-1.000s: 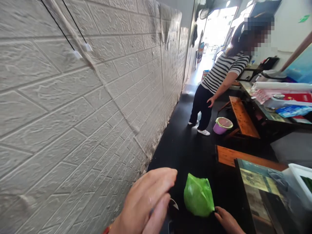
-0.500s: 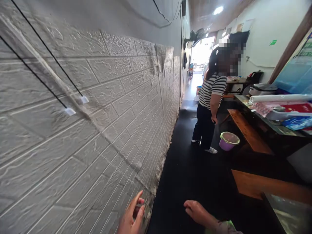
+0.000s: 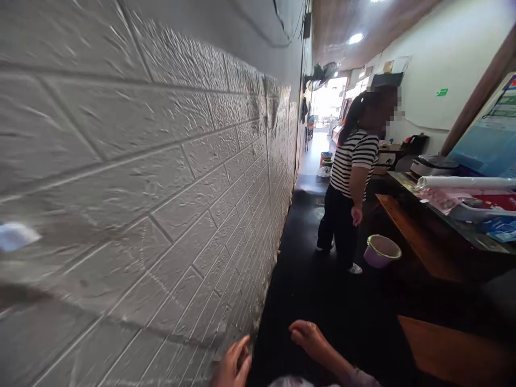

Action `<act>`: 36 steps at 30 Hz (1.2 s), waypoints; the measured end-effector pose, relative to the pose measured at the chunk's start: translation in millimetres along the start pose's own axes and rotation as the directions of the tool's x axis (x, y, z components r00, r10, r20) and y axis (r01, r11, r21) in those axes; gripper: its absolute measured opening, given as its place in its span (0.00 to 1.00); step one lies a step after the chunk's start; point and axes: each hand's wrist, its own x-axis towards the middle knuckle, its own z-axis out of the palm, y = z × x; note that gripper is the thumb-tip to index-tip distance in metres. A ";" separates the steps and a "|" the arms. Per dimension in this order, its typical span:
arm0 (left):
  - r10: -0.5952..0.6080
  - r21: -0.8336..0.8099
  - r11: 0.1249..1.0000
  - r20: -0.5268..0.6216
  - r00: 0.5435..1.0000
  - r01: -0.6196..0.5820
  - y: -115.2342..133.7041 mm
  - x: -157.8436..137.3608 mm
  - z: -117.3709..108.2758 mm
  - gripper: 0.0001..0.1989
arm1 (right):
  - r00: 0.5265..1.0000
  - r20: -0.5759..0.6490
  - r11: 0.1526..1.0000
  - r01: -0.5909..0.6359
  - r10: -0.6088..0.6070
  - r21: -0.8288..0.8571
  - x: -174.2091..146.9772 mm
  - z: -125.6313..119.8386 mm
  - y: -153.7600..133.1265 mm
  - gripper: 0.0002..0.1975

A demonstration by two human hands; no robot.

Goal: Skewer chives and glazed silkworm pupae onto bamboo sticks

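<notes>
Wall edge [image 3: 274, 262] near left hand [image 3: 235, 364], unclenched; right hand [image 3: 309, 336] over floor walkway [image 3: 300, 285], hold unclear.

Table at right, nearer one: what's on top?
White roll, lidded appliance, pink sheeting, blue packet, something red. The tabletop beneath them is covered; can't see what's there.

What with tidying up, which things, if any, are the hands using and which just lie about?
At the hands: nothing visibly held; left hand near brick-patterned wall, right hand above black floor.

Lying about: purple bucket, white roll, wooden bench.
</notes>
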 end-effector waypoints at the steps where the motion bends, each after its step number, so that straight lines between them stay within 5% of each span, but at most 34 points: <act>1: 0.001 0.024 1.000 0.028 1.000 -0.002 10.5 15.8 -0.2 0.23 | 1.000 -0.010 1.000 -0.014 0.014 0.010 15.4 -9.0 -1.6 0.16; 8: 0.021 0.097 0.994 0.214 0.977 -0.042 48.4 154.1 29.4 0.23 | 0.994 -0.039 0.991 -0.097 0.101 0.092 143.2 -71.6 37.1 0.21; 13: -0.038 0.155 0.988 0.247 0.968 0.000 73.4 282.8 70.3 0.22 | 0.995 -0.079 0.996 -0.057 0.062 0.067 265.7 -144.7 61.2 0.17; 18: -0.009 0.200 0.979 0.283 0.959 -0.050 134.3 413.9 95.3 0.23 | 0.990 -0.136 0.999 0.045 -0.042 0.017 396.3 -221.8 51.5 0.14; 23: 0.056 0.211 0.970 0.286 0.956 -0.119 157.0 511.3 108.3 0.21 | 0.978 -0.173 0.993 0.115 -0.119 -0.033 499.3 -258.3 37.7 0.17; 28: 0.102 0.215 0.961 0.316 0.943 -0.176 148.9 584.0 112.3 0.21 | 0.970 -0.210 0.991 0.112 -0.124 -0.069 555.5 -273.5 42.0 0.18; 36: 0.055 0.244 0.956 0.392 0.918 -0.161 135.9 673.4 105.4 0.23 | 0.983 -0.185 0.994 0.000 -0.020 -0.109 597.0 -310.9 67.2 0.18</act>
